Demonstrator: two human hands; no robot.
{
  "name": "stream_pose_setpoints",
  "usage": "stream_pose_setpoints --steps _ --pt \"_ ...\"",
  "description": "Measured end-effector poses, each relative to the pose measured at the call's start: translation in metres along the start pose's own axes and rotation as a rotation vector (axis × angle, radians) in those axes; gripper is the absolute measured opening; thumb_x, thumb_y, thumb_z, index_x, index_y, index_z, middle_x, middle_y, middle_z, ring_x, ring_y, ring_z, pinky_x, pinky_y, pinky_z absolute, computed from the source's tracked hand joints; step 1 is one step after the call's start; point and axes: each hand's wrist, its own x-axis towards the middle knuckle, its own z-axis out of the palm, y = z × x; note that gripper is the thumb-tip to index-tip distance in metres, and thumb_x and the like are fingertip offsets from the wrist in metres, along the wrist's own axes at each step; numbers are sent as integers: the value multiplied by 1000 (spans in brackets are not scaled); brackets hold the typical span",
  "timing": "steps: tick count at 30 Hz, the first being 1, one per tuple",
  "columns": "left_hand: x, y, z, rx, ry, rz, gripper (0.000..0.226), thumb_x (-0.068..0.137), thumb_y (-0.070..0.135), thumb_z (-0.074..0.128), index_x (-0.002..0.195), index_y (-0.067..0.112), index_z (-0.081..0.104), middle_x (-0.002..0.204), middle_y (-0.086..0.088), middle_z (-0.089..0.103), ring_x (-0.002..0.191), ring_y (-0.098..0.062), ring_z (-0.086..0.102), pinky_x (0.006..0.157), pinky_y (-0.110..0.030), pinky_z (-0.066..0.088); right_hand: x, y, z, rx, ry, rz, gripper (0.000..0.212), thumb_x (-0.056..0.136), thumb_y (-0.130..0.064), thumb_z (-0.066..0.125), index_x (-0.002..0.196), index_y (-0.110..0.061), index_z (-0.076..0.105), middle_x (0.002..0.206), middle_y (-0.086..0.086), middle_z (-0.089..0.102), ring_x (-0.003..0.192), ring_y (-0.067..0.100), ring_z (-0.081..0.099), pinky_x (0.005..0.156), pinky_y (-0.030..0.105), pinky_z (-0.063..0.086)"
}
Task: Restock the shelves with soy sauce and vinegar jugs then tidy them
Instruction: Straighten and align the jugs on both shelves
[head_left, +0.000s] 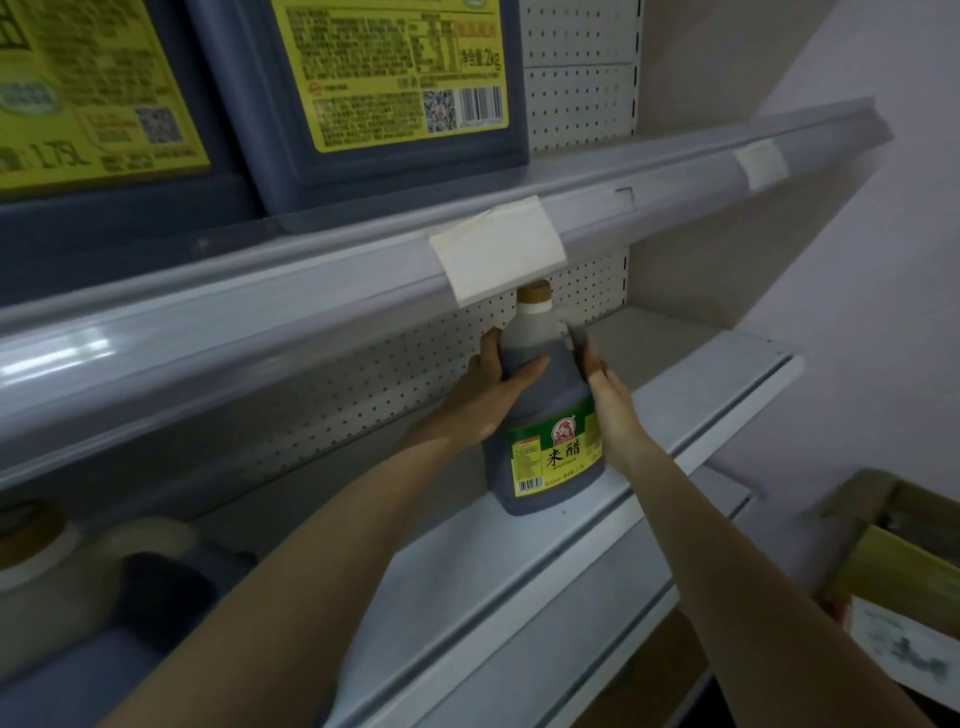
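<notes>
head, jug (551, 410) between left hand (485, 397), right hand (609, 397)

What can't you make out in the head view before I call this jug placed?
All head view.
1. Right hand: whether it grips the vinegar jug; fingertips blurred at the handle.
2. Upper-shelf jugs: caps cut off by the top edge.
3. Lower-left jugs: blurred, cut by the left edge.
4. Cardboard box: contents cut off by the right edge.
</notes>
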Motion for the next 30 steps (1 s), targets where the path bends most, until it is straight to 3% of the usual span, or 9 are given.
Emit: stream_pose_setpoints --steps 2,6,9,12,18,24,28,30 --pt "-2 2 -3 12 -34 1 70 71 71 55 125 38 25 133 0 45 117 -20 51 100 -43 45 -2 -2 -1 -44 -15 14 45 94 -52 44 124 -20 51 107 2 66 93 16 64 78 30 51" --pt "-6 1 -8 -39 -52 21 43 94 43 52 126 34 25 122 5 46 107 -14 51 92 -30 42 -10 -5 -1 -65 -43 38 43 93 -54 43 125 -25 46 94 -6 64 84 10 62 64 23 46" --pt "-12 2 -11 -46 -49 46 51 94 42 52 136 29 26 126 2 49 109 -16 52 95 -33 44 -16 -5 2 -72 -44 44 40 93 -55 41 120 -27 47 94 -7 64 82 7 61 62 21 44" --pt "-17 2 -13 -44 -58 32 58 93 43 53 140 27 24 137 -4 48 113 -18 52 101 -37 44 -20 -5 6 -79 -33 42 50 93 -58 39 127 -23 48 98 -5 64 83 6 62 63 21 45" --pt "-31 7 -23 -16 -79 3 60 94 39 53 143 22 22 128 1 46 110 -14 49 93 -28 41 -30 -2 11 -97 -64 28 50 95 -55 35 130 -22 45 90 -10 62 78 3 60 59 17 45" --pt "-50 6 -47 65 -138 -67 66 87 53 59 138 27 27 136 4 46 114 -13 48 101 -33 40 -50 -1 26 -84 -103 30 40 96 -51 37 121 -22 48 87 -10 62 73 1 61 50 9 47" --pt "-67 12 -68 266 -166 -146 99 61 80 57 142 35 23 147 3 41 128 -23 45 108 -46 35 -67 -1 39 -88 -135 43 34 96 -50 36 114 -24 47 88 -8 63 76 4 61 56 15 46" --pt "-74 16 -79 349 -181 -170 93 71 75 59 145 32 21 151 3 36 133 -24 40 112 -48 29 -74 1 46 -90 -159 55 35 95 -52 37 113 -24 49 95 -4 66 80 6 63 60 18 46"
